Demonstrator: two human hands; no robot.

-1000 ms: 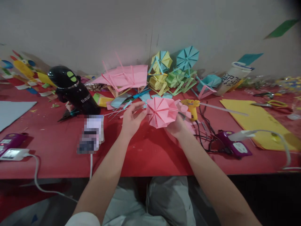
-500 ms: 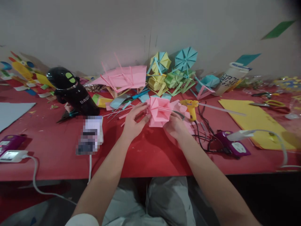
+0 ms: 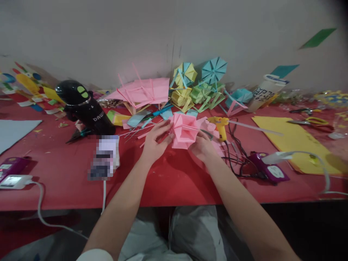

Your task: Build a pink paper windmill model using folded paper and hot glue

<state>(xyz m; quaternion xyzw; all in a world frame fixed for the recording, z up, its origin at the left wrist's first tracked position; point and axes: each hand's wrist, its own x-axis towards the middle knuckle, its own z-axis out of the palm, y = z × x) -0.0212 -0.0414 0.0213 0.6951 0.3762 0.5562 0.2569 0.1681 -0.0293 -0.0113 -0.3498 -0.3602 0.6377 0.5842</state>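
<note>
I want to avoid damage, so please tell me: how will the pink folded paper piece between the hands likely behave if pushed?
The pink folded paper piece shows thin walls around an open hollow, so it is probably light for its size. Its creases likely give some stiffness, but a firm push could collapse the open folds.
</note>
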